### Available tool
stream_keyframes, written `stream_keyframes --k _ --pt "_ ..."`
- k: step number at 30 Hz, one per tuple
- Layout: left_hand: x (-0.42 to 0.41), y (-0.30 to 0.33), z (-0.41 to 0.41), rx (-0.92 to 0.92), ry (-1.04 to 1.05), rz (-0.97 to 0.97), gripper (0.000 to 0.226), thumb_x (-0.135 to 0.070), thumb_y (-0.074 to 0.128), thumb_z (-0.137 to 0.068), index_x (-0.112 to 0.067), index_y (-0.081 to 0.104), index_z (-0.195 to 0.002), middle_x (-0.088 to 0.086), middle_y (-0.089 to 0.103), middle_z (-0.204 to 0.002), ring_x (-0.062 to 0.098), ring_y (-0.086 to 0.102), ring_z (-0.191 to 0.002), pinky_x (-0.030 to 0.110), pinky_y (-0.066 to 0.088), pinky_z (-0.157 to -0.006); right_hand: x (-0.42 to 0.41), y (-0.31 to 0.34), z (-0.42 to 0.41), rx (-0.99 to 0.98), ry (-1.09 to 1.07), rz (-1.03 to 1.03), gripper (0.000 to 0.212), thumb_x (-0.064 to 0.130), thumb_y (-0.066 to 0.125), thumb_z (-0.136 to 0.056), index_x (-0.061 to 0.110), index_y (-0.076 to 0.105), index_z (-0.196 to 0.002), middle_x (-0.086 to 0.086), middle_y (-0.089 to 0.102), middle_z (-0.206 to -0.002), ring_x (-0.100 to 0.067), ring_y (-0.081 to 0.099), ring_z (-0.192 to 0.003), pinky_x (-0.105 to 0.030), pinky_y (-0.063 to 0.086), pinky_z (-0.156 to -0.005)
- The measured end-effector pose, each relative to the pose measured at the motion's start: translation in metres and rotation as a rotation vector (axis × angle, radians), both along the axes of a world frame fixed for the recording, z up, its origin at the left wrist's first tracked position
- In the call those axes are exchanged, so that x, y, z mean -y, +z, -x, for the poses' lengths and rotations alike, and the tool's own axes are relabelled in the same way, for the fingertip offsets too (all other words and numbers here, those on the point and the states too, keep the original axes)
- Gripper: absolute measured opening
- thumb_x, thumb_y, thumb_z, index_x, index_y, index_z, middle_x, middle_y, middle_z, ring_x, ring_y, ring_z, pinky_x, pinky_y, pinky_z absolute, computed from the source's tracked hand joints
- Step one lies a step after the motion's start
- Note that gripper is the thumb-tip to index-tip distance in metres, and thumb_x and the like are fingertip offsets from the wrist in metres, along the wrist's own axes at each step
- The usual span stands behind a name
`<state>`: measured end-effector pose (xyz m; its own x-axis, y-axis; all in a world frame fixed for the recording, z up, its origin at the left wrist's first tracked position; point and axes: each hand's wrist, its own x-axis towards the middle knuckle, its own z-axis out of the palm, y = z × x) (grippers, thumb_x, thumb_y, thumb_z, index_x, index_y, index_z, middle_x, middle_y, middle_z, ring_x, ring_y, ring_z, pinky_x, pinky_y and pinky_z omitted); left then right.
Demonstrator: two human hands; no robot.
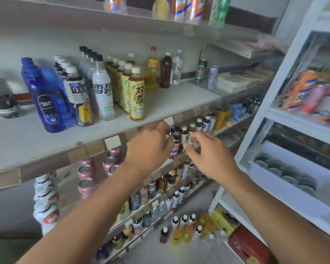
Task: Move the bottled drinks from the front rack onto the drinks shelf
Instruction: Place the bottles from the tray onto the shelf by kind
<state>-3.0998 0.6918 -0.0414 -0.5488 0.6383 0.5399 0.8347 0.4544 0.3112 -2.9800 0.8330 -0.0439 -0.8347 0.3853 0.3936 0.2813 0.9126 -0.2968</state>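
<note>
Both my hands reach under the white drinks shelf to the row of small bottles on the shelf below. My left hand has its fingers curled against the dark bottles; whether it holds one is hidden. My right hand pinches the top of a blurred clear bottle. A dark cola bottle stands between the two hands. On the drinks shelf stand blue bottles, white-labelled bottles and yellow tea bottles.
A white rack with orange packs and cans stands close on the right. Lower shelves hold several cans and bottles. More bottles and a red box sit on the floor. The top shelf overhangs above.
</note>
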Motion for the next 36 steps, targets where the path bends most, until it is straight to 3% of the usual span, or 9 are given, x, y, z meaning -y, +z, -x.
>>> stream_keyframes --k 8,18,30,36 --pt "-0.121 -0.001 -0.096 0.024 -0.215 0.027 0.027 -0.036 0.048 -0.097 -0.020 0.054 -0.118 0.002 0.062 -0.111 0.028 0.061 -0.099 0.036 0.049 -0.070 -0.095 -0.003 -0.114 -0.035 -0.216 0.070 0.036 0.045 0.055 -0.095 0.018 0.061 -0.117 0.000 0.066 -0.115 -0.020 0.060 -0.107 -0.032 0.048 -0.080" --pt "-0.208 -0.027 -0.163 0.079 -0.368 0.049 0.028 -0.036 0.051 -0.095 -0.021 0.057 -0.118 0.000 0.065 -0.112 0.025 0.063 -0.097 0.037 0.053 -0.072 -0.158 -0.029 -0.199 -0.002 -0.354 0.118 0.032 0.045 0.054 -0.095 0.020 0.062 -0.115 0.004 0.066 -0.114 -0.016 0.061 -0.102 -0.034 0.051 -0.080" --pt "-0.310 -0.054 -0.130 0.107 -0.528 0.124 0.025 -0.035 0.046 -0.097 -0.020 0.057 -0.113 0.001 0.064 -0.107 0.026 0.063 -0.094 0.041 0.054 -0.074 -0.225 -0.054 -0.188 0.108 -0.549 0.123 0.029 0.046 0.051 -0.094 0.024 0.061 -0.111 0.005 0.064 -0.107 -0.018 0.059 -0.100 -0.038 0.051 -0.081" --pt "-0.357 -0.068 -0.097 0.176 -0.617 0.166 0.027 -0.033 0.048 -0.097 -0.019 0.056 -0.118 0.001 0.063 -0.113 0.027 0.061 -0.096 0.039 0.054 -0.076 -0.258 -0.060 -0.174 0.217 -0.687 0.153 0.030 0.043 0.052 -0.096 0.020 0.060 -0.113 0.000 0.063 -0.112 -0.021 0.060 -0.099 -0.032 0.048 -0.078"
